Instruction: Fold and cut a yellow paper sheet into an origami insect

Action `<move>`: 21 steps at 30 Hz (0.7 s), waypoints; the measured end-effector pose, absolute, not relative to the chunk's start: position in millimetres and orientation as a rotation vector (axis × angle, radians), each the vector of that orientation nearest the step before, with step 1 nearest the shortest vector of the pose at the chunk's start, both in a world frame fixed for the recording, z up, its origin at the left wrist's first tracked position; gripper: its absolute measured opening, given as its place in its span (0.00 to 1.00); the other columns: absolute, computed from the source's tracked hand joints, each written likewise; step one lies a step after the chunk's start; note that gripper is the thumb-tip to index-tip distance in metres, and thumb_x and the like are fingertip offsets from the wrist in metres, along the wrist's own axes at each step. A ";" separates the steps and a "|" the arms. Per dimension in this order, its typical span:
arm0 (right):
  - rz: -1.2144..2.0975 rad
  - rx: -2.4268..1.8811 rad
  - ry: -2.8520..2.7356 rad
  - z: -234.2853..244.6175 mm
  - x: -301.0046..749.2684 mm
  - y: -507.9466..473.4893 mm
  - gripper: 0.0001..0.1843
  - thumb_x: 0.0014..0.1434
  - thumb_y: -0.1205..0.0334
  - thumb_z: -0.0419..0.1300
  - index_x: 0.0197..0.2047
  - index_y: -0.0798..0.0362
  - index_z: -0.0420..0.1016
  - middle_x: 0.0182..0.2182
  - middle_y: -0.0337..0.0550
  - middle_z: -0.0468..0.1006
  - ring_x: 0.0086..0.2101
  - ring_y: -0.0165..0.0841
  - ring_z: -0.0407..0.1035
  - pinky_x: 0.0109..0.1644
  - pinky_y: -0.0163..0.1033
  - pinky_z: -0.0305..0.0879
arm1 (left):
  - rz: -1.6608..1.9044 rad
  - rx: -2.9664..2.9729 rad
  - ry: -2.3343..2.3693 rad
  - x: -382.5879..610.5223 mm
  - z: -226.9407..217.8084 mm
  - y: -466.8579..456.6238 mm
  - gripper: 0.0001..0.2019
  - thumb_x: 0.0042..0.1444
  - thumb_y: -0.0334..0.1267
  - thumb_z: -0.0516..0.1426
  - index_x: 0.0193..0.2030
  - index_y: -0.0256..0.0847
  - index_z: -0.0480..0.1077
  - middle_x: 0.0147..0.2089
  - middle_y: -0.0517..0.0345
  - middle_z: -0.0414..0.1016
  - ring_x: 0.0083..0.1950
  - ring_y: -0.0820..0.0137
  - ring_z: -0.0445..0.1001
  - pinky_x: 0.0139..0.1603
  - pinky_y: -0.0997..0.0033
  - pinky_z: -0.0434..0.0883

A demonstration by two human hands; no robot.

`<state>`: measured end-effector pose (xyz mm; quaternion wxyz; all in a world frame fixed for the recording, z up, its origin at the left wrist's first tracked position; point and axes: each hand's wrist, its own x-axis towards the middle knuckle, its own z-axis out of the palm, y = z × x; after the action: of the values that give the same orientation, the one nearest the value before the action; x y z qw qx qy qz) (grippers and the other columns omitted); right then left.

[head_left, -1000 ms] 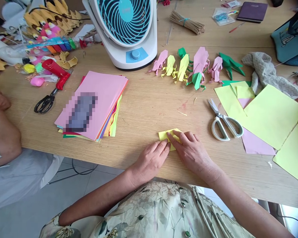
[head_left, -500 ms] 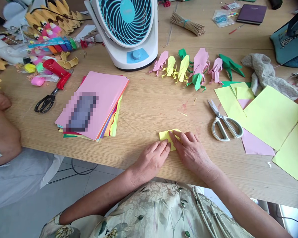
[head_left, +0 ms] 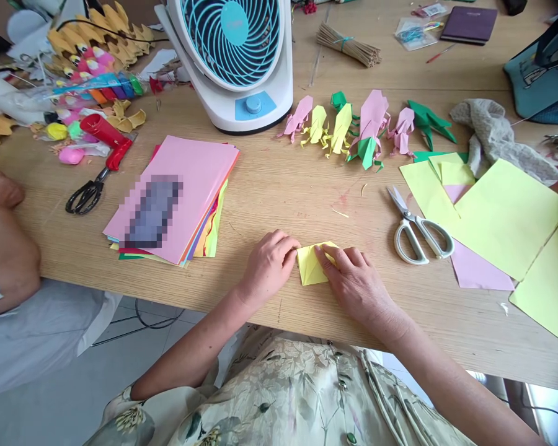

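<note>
A small folded piece of yellow paper lies flat on the wooden table in front of me, with crease lines across its face. My right hand presses on its right part, fingers bent over the upper edge and covering that side. At the paper's upper left corner, my left hand has thumb and fingertips pinched together, touching or very near the corner. White-handled scissors rest to the right of my right hand, blades pointing away from me.
Folded paper figures in pink, yellow and green stand beyond. A fan is at the back. Left lie a coloured paper stack and a red glue gun; right, yellow sheets. Another person's arm rests at the left edge.
My left hand has moved left and away from me, off the paper's middle to its upper left corner, uncovering more of the paper. My right hand stays almost where it was.
</note>
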<state>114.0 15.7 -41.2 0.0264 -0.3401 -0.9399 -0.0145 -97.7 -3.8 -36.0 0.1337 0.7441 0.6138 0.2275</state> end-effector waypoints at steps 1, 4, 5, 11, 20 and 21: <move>-0.046 -1.052 -2.904 -41.3 113.9 15.9 0.28 0.64 0.70 0.51 0.67 0.60 0.61 0.59 0.54 0.68 0.42 0.44 0.59 0.43 0.49 0.62 | 0.664 2.155 1.786 -96.8 -36.1 -3.9 0.06 0.61 0.26 0.55 0.38 0.41 0.70 0.38 0.57 0.71 0.41 0.68 0.71 0.43 0.69 0.70; -0.051 -1.054 -2.902 -42.3 114.0 16.0 0.28 0.64 0.70 0.51 0.67 0.60 0.60 0.59 0.54 0.68 0.42 0.44 0.59 0.43 0.49 0.62 | 0.659 2.199 1.818 -95.2 -37.8 -4.9 0.06 0.61 0.27 0.54 0.36 0.41 0.69 0.37 0.57 0.70 0.40 0.69 0.71 0.42 0.70 0.69; -0.050 -1.052 -2.900 -42.7 114.2 15.9 0.28 0.64 0.70 0.51 0.67 0.60 0.60 0.59 0.54 0.68 0.42 0.44 0.59 0.43 0.49 0.62 | 0.650 2.239 1.831 -94.7 -39.1 -5.5 0.06 0.62 0.27 0.54 0.35 0.40 0.68 0.37 0.57 0.70 0.40 0.69 0.70 0.42 0.70 0.68; -0.039 -1.054 -2.889 -44.2 114.8 15.0 0.29 0.64 0.69 0.51 0.67 0.61 0.60 0.59 0.55 0.68 0.42 0.44 0.59 0.43 0.49 0.62 | 0.497 2.570 1.960 -89.4 -47.1 -10.3 0.10 0.64 0.29 0.50 0.32 0.40 0.67 0.32 0.55 0.69 0.36 0.67 0.68 0.39 0.67 0.66; -0.028 -1.060 -2.891 -44.3 115.3 14.6 0.29 0.63 0.69 0.51 0.68 0.56 0.60 0.59 0.53 0.68 0.42 0.44 0.60 0.44 0.49 0.61 | 0.639 2.200 1.819 -93.5 -34.1 -3.3 0.08 0.62 0.25 0.51 0.41 0.40 0.67 0.41 0.55 0.72 0.42 0.69 0.72 0.43 0.70 0.70; -0.036 -1.063 -2.889 -44.3 115.3 14.6 0.29 0.63 0.69 0.51 0.67 0.57 0.60 0.59 0.53 0.68 0.42 0.44 0.60 0.44 0.48 0.61 | 0.643 2.164 1.795 -92.8 -31.4 -0.6 0.08 0.63 0.26 0.51 0.43 0.40 0.68 0.42 0.55 0.72 0.42 0.69 0.72 0.43 0.70 0.70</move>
<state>115.3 14.6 -44.3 0.0314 -0.3450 -0.9380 -0.0116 -92.8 -0.6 -31.4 0.1283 0.7442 0.6172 0.2210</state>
